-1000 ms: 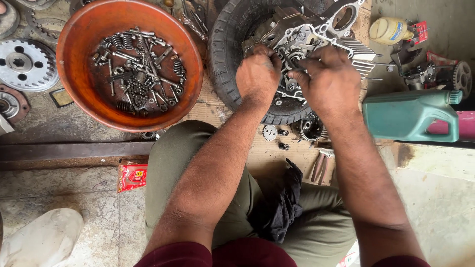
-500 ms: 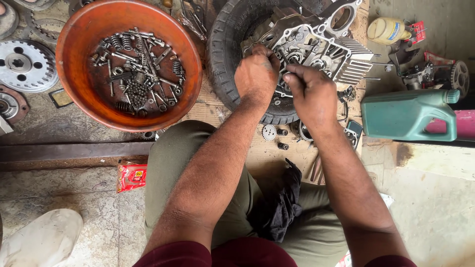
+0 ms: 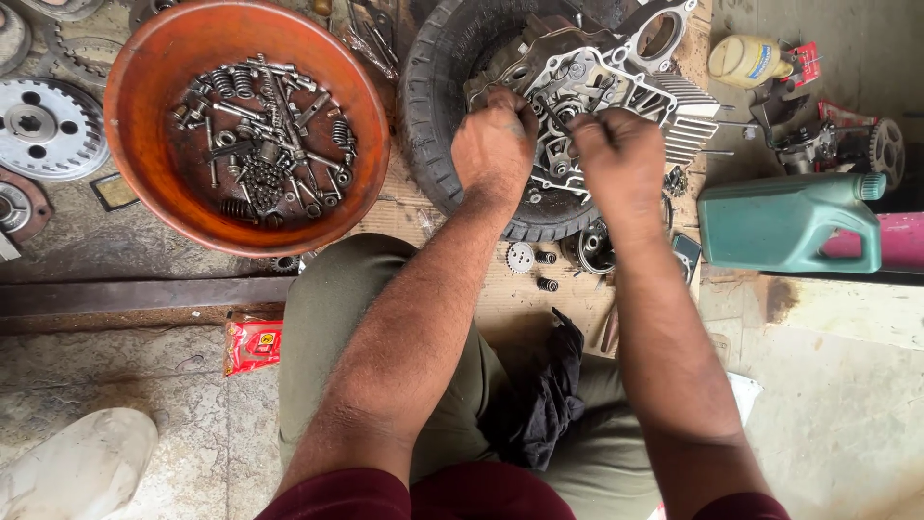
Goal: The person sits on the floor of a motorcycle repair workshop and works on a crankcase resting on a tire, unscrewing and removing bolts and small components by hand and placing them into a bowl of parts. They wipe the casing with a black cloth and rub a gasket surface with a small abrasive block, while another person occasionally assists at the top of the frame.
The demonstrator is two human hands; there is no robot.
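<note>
Here, nearest the person, a black rag (image 3: pixel 549 404) lies on the lap. Beyond it, the engine case (image 3: pixel 587 87) rests inside the tyre (image 3: pixel 433 125) on the floor. The right hand (image 3: pixel 624 159) has shifted inward, pinched closed on a small part; the left hand (image 3: pixel 493 144) stays curled on the case.

Green plastic jug (image 3: pixel 784 223) lies on its side at right, cap pointing right. Yellow bottle (image 3: pixel 749 60) with red label stands far right. Small red sachet (image 3: pixel 252 345) lies on floor, near left.
</note>
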